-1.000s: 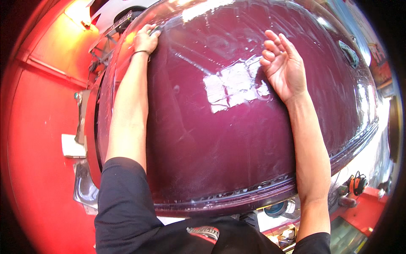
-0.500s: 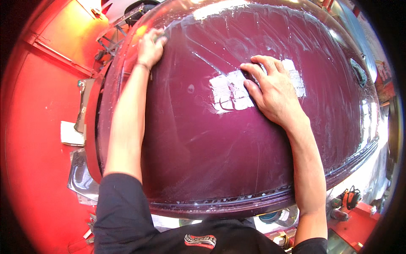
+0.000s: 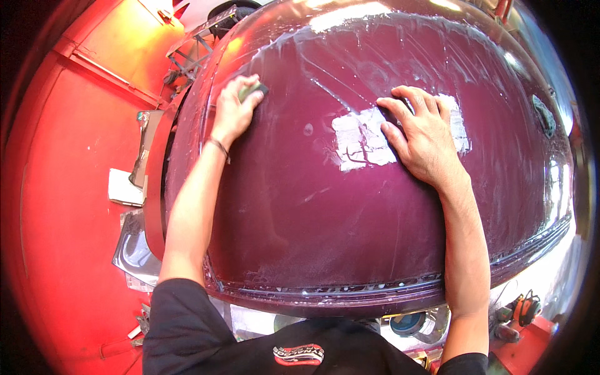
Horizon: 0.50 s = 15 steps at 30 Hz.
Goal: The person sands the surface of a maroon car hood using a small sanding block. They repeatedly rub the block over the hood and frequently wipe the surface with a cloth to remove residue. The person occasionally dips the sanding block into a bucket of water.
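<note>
A large, glossy maroon car body panel (image 3: pixel 325 231) fills the middle of the view, wet and streaked with whitish film. Near its far left part, my left hand (image 3: pixel 234 109) grips a small grey-green sanding block (image 3: pixel 253 92) between thumb and fingers, against the surface. My right hand (image 3: pixel 428 137) lies on the panel right of centre, fingers bent and apart, with nothing visible in it. Beside and partly behind that hand is a bright white patch (image 3: pixel 359 140); whether it is a reflection or residue I cannot tell.
A dark greenish cloth (image 3: pixel 544 115) lies on the panel's right side. A red wall or floor surface (image 3: pixel 69 206) runs along the left, with a white box-like item (image 3: pixel 125 187) beside the panel. Orange-and-black earmuffs (image 3: pixel 527 309) sit at lower right. A grooved trim edge (image 3: pixel 337 290) borders the near side.
My left hand has come nearer along the panel with the sanding block, which now shows more clearly. My right hand stays near the white patch. The whole view has shifted slightly.
</note>
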Available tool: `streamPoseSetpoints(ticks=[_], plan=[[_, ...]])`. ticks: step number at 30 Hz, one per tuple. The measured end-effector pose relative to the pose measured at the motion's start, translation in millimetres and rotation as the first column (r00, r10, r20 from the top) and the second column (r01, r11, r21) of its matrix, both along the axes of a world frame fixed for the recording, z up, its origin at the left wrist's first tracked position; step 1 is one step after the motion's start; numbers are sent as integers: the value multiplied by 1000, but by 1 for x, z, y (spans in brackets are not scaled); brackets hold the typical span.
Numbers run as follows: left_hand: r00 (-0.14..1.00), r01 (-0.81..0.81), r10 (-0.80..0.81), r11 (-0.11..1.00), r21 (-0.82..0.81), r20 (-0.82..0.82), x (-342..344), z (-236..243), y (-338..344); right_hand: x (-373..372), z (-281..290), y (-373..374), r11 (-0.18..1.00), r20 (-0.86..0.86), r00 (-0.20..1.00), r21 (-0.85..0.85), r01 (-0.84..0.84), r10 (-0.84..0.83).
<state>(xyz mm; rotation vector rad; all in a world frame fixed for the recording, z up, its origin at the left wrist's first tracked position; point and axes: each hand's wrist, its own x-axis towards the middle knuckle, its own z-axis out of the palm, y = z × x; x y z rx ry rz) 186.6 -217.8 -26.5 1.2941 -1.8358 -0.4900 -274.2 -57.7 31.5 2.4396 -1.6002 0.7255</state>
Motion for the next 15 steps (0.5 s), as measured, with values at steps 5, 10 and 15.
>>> streamPoseSetpoints(ticks=[5, 10, 15], plan=[[980, -197, 192, 975, 105, 52, 12, 8, -149, -4, -4, -1, 1000, -32, 999, 22, 17, -16], [977, -175, 178, 984, -33, 114, 20, 2, -130, -5, -3, -2, 1000, -10, 1000, -17, -3, 3], [993, -102, 100, 994, 32, 68, 29, 5, 46, 1, 5, 0, 999, 14, 1000, 54, 5, -6]])
